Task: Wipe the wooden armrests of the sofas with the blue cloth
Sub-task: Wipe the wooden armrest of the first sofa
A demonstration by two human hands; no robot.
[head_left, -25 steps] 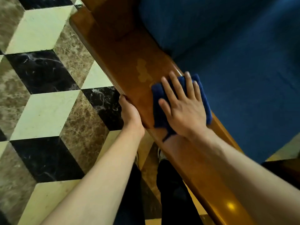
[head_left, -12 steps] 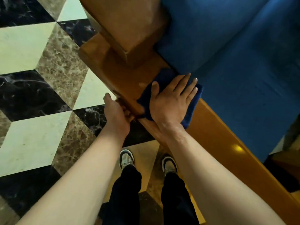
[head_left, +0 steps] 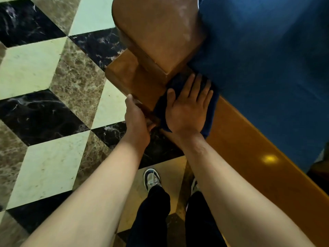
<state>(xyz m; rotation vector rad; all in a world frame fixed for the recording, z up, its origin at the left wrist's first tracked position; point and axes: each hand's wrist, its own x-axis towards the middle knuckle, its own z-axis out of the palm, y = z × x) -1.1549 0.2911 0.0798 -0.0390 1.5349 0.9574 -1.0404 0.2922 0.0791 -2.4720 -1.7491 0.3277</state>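
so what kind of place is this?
Probably a lobby or formal lounge, though a large home is possible. The cues: a polished marble floor in a cube pattern, and a sofa with blue upholstery and a broad wooden armrest, which the right hand wipes with the blue cloth.

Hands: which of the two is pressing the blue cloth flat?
The right hand, fingers spread flat on the blue cloth. The left hand holds the armrest's outer edge instead.

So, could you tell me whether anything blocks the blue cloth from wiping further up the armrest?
Yes: the wooden post rises from the armrest right ahead of the blue cloth under the right hand.
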